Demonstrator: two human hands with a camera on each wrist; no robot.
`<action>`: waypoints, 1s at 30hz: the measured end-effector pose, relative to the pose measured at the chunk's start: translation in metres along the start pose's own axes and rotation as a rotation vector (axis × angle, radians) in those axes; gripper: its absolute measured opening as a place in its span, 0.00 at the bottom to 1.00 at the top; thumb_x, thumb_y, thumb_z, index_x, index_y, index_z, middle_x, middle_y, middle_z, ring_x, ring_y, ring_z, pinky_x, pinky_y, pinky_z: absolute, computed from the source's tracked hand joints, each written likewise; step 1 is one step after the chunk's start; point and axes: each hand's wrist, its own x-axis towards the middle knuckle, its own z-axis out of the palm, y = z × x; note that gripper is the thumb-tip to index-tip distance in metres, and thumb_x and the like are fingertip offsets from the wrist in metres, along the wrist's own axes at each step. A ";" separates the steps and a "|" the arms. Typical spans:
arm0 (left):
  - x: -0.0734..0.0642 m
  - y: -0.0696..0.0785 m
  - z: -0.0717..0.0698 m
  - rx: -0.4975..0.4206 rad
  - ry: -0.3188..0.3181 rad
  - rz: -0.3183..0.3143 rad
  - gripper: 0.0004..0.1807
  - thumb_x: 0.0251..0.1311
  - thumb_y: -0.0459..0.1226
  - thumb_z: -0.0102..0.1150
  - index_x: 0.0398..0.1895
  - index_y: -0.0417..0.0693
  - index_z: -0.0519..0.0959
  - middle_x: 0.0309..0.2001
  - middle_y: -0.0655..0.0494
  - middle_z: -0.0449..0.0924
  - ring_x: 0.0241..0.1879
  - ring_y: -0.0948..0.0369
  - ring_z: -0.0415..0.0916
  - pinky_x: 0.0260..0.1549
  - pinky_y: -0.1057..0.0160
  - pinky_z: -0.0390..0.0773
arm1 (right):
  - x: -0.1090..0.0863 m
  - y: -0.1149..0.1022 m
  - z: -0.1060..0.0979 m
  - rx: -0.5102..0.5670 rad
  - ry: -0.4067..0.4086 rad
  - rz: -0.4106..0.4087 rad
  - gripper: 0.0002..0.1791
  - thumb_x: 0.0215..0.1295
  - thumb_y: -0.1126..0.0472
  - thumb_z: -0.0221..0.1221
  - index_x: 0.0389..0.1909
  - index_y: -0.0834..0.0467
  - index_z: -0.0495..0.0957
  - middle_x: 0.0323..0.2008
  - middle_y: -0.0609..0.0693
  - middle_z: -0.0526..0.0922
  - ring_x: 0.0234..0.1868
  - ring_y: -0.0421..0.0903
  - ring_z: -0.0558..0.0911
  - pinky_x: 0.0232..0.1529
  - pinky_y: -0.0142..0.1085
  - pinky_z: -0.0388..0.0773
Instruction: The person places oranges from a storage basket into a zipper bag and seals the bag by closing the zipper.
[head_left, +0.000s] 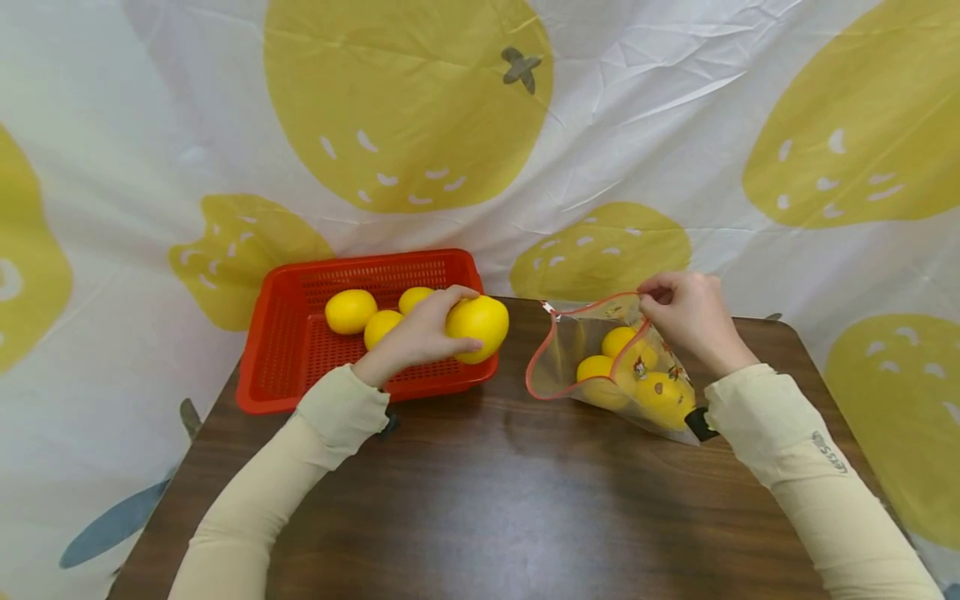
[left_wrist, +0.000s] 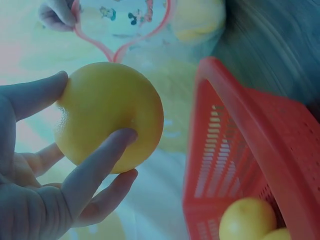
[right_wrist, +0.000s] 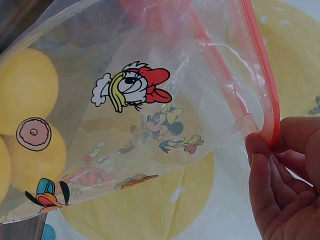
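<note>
My left hand grips a yellow lemon-like fruit, thumb and fingers spread round it, above the right edge of the red basket. Several more yellow fruits lie in that basket. With thumb and fingertips my right hand pinches the red-trimmed rim of a clear zip bag printed with cartoon figures. The bag's mouth gapes toward the basket. Inside it lie several yellow fruits, seen through the plastic in the right wrist view too. A white slider sits at the rim's far corner.
Everything stands on a dark brown wooden table. Behind it hangs a white cloth printed with large yellow fruits, close to the table's back edge. Basket and bag stand side by side, with a strip of table between them.
</note>
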 end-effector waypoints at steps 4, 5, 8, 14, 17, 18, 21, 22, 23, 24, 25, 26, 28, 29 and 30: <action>0.004 0.009 0.004 -0.019 -0.010 0.017 0.35 0.48 0.44 0.66 0.59 0.44 0.65 0.55 0.48 0.69 0.52 0.53 0.66 0.52 0.55 0.66 | 0.000 0.000 0.000 0.003 -0.002 -0.001 0.10 0.56 0.66 0.53 0.33 0.65 0.82 0.27 0.57 0.82 0.26 0.49 0.79 0.26 0.38 0.74; 0.006 0.012 0.005 -0.028 -0.013 0.024 0.35 0.48 0.43 0.66 0.59 0.44 0.65 0.55 0.48 0.69 0.52 0.53 0.66 0.52 0.55 0.66 | 0.000 0.000 0.000 0.003 -0.001 -0.003 0.10 0.56 0.66 0.53 0.33 0.65 0.82 0.27 0.57 0.82 0.26 0.49 0.79 0.26 0.38 0.74; 0.009 0.020 0.007 -0.040 -0.021 0.038 0.34 0.49 0.43 0.65 0.60 0.44 0.64 0.55 0.48 0.68 0.52 0.53 0.66 0.51 0.55 0.67 | 0.001 0.000 0.000 0.000 0.003 -0.009 0.10 0.56 0.66 0.53 0.33 0.65 0.82 0.27 0.58 0.82 0.27 0.49 0.79 0.26 0.38 0.74; 0.015 0.031 0.014 -0.043 -0.027 0.063 0.35 0.49 0.45 0.65 0.60 0.45 0.64 0.57 0.50 0.68 0.52 0.56 0.66 0.52 0.57 0.67 | 0.000 0.000 0.001 0.004 -0.003 0.002 0.10 0.56 0.66 0.53 0.33 0.65 0.82 0.28 0.58 0.82 0.27 0.49 0.79 0.27 0.38 0.74; 0.018 0.036 0.019 -0.051 -0.027 0.091 0.34 0.49 0.44 0.65 0.60 0.44 0.65 0.56 0.51 0.69 0.52 0.57 0.67 0.52 0.58 0.67 | 0.000 0.000 0.001 0.006 -0.006 0.006 0.10 0.56 0.66 0.53 0.34 0.65 0.82 0.28 0.58 0.82 0.27 0.49 0.79 0.27 0.39 0.74; 0.019 0.038 0.020 -0.054 -0.029 0.102 0.34 0.49 0.44 0.65 0.60 0.44 0.65 0.56 0.51 0.69 0.52 0.57 0.67 0.52 0.59 0.67 | 0.000 0.000 0.001 0.005 -0.006 0.005 0.10 0.56 0.65 0.53 0.34 0.65 0.82 0.28 0.58 0.82 0.27 0.49 0.79 0.27 0.39 0.74; 0.022 0.043 0.023 -0.061 -0.037 0.138 0.34 0.49 0.43 0.66 0.59 0.43 0.66 0.55 0.50 0.70 0.51 0.57 0.68 0.51 0.59 0.68 | 0.000 0.000 0.000 0.004 -0.005 0.001 0.10 0.56 0.66 0.53 0.34 0.65 0.82 0.28 0.58 0.82 0.27 0.49 0.79 0.27 0.38 0.74; 0.023 0.045 0.025 -0.062 -0.042 0.148 0.34 0.49 0.43 0.66 0.59 0.42 0.66 0.55 0.50 0.70 0.51 0.57 0.68 0.51 0.59 0.69 | 0.000 0.000 0.000 0.003 -0.004 0.000 0.10 0.56 0.66 0.53 0.34 0.65 0.82 0.28 0.58 0.82 0.27 0.49 0.79 0.26 0.38 0.74; 0.024 0.046 0.026 -0.064 -0.046 0.155 0.34 0.49 0.43 0.66 0.59 0.42 0.66 0.55 0.50 0.70 0.51 0.56 0.68 0.50 0.59 0.69 | -0.001 0.000 0.000 0.003 -0.004 0.000 0.10 0.56 0.66 0.53 0.34 0.65 0.82 0.28 0.58 0.82 0.26 0.49 0.78 0.26 0.38 0.73; 0.025 0.048 0.027 -0.063 -0.049 0.163 0.34 0.49 0.43 0.66 0.59 0.42 0.66 0.55 0.50 0.70 0.51 0.56 0.67 0.50 0.59 0.69 | -0.001 0.000 0.000 0.002 -0.004 0.000 0.10 0.56 0.66 0.53 0.34 0.65 0.82 0.28 0.58 0.82 0.26 0.49 0.78 0.26 0.38 0.73; 0.026 0.050 0.028 -0.063 -0.053 0.168 0.34 0.49 0.43 0.65 0.59 0.42 0.66 0.55 0.50 0.69 0.51 0.56 0.67 0.50 0.59 0.69 | -0.001 0.000 0.000 0.001 -0.003 -0.001 0.10 0.56 0.66 0.53 0.34 0.65 0.82 0.28 0.58 0.82 0.26 0.49 0.78 0.26 0.37 0.73; 0.027 0.051 0.030 -0.061 -0.056 0.172 0.34 0.49 0.43 0.65 0.59 0.42 0.65 0.55 0.50 0.69 0.51 0.56 0.67 0.50 0.59 0.69 | -0.001 0.000 0.000 0.001 -0.003 -0.001 0.10 0.56 0.66 0.54 0.33 0.65 0.82 0.28 0.58 0.82 0.26 0.49 0.78 0.26 0.37 0.73; 0.028 0.053 0.032 -0.061 -0.061 0.175 0.34 0.49 0.43 0.65 0.59 0.43 0.65 0.56 0.50 0.69 0.51 0.56 0.67 0.50 0.59 0.69 | -0.001 0.000 0.000 0.001 -0.002 0.001 0.10 0.56 0.66 0.54 0.33 0.65 0.82 0.28 0.58 0.82 0.26 0.49 0.78 0.26 0.37 0.73; 0.029 0.054 0.034 -0.061 -0.064 0.175 0.34 0.50 0.43 0.65 0.59 0.43 0.65 0.56 0.50 0.69 0.51 0.56 0.67 0.50 0.59 0.69 | -0.001 -0.001 0.001 0.000 -0.002 0.003 0.10 0.56 0.66 0.54 0.33 0.65 0.82 0.28 0.58 0.82 0.26 0.49 0.78 0.26 0.38 0.73; 0.030 0.055 0.035 -0.061 -0.067 0.175 0.34 0.49 0.43 0.65 0.59 0.43 0.65 0.56 0.50 0.69 0.51 0.56 0.67 0.50 0.59 0.69 | -0.001 -0.001 0.001 0.001 -0.003 0.004 0.10 0.56 0.66 0.54 0.33 0.65 0.82 0.28 0.57 0.82 0.26 0.49 0.78 0.26 0.38 0.73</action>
